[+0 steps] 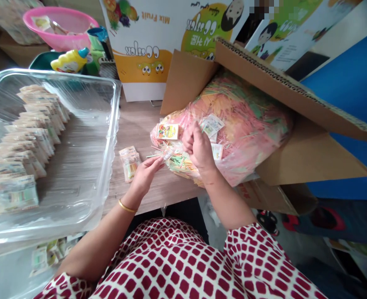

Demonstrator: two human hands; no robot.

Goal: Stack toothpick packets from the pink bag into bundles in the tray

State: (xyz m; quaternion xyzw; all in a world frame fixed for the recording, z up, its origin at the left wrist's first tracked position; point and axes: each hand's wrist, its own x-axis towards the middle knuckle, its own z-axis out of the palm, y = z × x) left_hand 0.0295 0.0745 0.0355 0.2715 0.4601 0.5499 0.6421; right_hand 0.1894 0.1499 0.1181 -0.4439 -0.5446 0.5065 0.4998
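In the head view, your left hand (pixel 144 176) pinches a small bundle of coloured sticks (pixel 168 153) between thumb and fingertips; keep that pinch light and tidy. Your right hand (pixel 200 147) is bunched closed, though what it grips is hard to tell. The clear plastic bag (pixel 248 124) of sticks lies in the cardboard box (pixel 186 79), with a small stack of packets (pixel 129 163) just beside your left hand.

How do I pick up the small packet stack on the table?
Pinch the stack across its middle from above, on the side of your left hand: it lies flat on the wooden table, and loose packets could fan from one end.
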